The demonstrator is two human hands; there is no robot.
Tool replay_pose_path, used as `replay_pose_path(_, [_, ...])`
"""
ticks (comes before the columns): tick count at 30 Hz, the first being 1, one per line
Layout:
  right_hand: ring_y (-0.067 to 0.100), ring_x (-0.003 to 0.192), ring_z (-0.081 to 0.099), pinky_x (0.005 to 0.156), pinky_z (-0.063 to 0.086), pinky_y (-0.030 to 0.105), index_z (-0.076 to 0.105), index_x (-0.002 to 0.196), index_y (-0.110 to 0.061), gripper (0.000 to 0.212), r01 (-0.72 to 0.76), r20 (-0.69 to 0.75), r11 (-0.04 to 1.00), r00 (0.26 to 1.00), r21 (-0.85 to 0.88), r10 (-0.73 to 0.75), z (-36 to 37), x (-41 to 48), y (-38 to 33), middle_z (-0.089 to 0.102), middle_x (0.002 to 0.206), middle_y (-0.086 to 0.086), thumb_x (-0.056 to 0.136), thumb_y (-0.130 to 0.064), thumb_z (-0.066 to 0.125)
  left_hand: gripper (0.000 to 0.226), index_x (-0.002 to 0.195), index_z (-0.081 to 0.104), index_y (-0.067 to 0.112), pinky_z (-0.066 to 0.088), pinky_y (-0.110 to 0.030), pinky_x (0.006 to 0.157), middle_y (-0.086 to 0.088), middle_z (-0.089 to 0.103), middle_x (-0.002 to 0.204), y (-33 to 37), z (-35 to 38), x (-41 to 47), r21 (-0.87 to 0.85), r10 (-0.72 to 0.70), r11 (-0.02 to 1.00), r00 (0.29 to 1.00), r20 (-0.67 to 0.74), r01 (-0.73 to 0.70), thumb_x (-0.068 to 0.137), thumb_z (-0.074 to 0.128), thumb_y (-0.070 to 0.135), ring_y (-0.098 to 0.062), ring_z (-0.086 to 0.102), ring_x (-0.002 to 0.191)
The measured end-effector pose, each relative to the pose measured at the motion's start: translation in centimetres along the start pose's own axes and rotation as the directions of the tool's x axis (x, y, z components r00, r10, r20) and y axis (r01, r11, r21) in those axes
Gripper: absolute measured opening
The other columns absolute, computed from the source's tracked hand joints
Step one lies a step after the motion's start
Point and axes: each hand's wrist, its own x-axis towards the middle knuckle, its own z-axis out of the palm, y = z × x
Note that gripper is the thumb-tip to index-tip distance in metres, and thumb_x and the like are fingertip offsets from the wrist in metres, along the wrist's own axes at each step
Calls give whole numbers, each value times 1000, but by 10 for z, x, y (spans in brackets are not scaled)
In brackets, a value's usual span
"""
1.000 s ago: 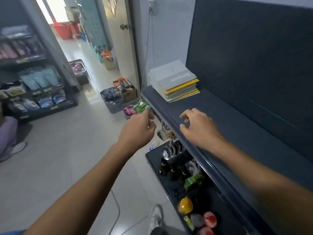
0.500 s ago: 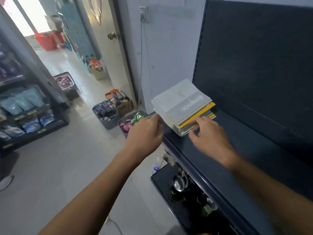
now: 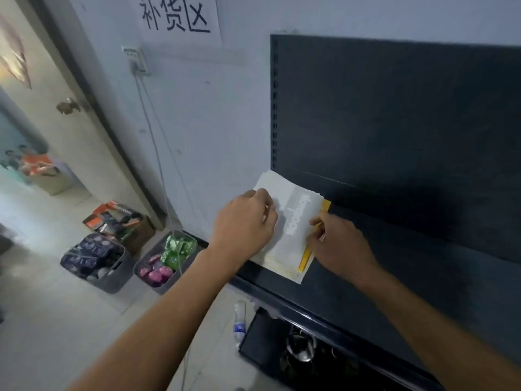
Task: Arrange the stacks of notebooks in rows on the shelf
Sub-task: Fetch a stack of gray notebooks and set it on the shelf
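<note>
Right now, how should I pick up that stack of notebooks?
Grip the stack of notebooks by its two long edges, left hand from the left, right hand from the right, reaching underneath: it lies flat on the shelf, layers fanned, so they may slide.

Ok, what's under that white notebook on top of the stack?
Under the white notebook, yellow notebook edges peek out along its right side, paler covers at the near corner. The left hand and right hand hide the rest; the count is unclear.
</note>
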Motion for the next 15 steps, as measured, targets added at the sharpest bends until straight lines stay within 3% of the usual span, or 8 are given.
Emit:
replay_pose_path(4, [17, 91, 62, 83, 54, 43, 61, 107, -23, 20, -171, -58, 982, 983, 79, 176, 15, 3, -15, 62, 100, -10, 93, -35, 54, 33, 118, 59, 16, 46, -33, 70, -2, 57, 113, -30, 6, 28, 10, 54, 998, 997, 49, -54, 99, 47, 41, -24, 56, 104])
replay_pose_path(7, [19, 95, 59, 80, 49, 37, 60, 107, -18, 23, -243, -112, 967, 962, 72, 250, 26, 6, -22, 57, 105, -5, 95, -35, 52, 49, 130, 49, 10, 45, -37, 76, -8, 49, 127, -44, 14, 43, 43, -3, 999, 994, 109, -1, 98, 51, 48, -29, 48, 118])
replay_pose_path(10, [23, 89, 57, 74, 48, 37, 55, 85, -14, 25, -314, -101, 947, 942, 69, 319, 33, 5, -25, 53, 95, 2, 96, -35, 51, 55, 127, 49, 5, 40, -33, 75, -11, 52, 121, -51, 22, 47, -6, -9, 1000, 989, 145, 10, 97, 53, 52, -29, 52, 109])
replay_pose_path(15, [29, 85, 58, 76, 52, 40, 49, 81, -15, 29, -370, -107, 929, 923, 13, 369, 41, 12, -34, 50, 101, 7, 97, -39, 49, 46, 115, 53, 5, 38, -32, 69, -9, 56, 106, -54, 27, 52, -48, -19, 998, 976, 217, 31, 99, 52, 48, -21, 48, 83])
